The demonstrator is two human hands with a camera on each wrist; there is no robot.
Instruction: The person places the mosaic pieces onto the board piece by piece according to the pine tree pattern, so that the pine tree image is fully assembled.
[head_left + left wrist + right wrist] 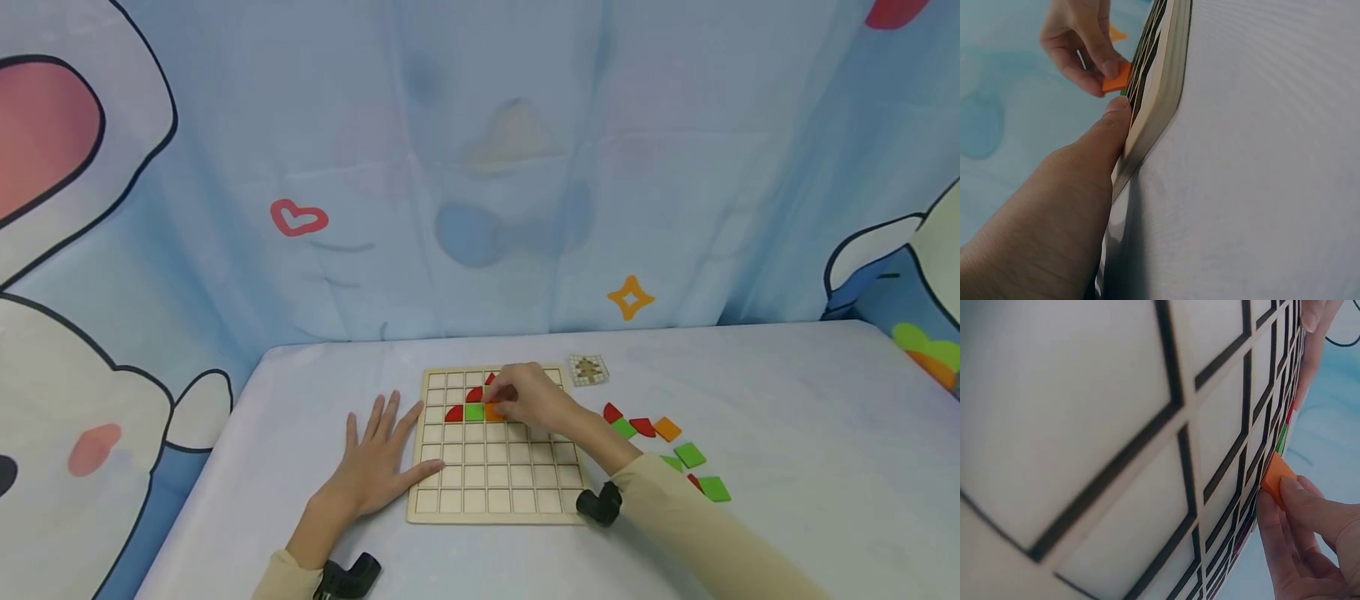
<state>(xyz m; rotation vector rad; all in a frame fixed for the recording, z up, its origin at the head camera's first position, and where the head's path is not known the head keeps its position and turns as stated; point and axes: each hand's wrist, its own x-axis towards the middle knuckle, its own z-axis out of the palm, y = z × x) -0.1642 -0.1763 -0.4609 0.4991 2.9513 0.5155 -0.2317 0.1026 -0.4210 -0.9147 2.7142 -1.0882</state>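
My right hand [536, 396] pinches an orange square tile [1277, 476] between thumb and fingers, tilted against the upper middle of a wooden grid board [497, 501]. Beside it on the board lies a green square tile [474, 412], with a red rounded piece [453, 413] to its left. Another red rounded piece [474, 394] and a small red piece [491, 378] sit in the rows above. My left hand [378, 467] rests at the board's left edge with fingers spread, its thumb [1113, 122] touching the frame. The right hand hides part of the grid.
A small card with a tree-like pattern [588, 369] lies off the board's upper right corner. Right of the board are loose pieces, among them an orange tile [667, 429], green tiles [690, 455] and red pieces [642, 427]. A printed blue curtain [495, 275] hangs behind the white table [825, 467].
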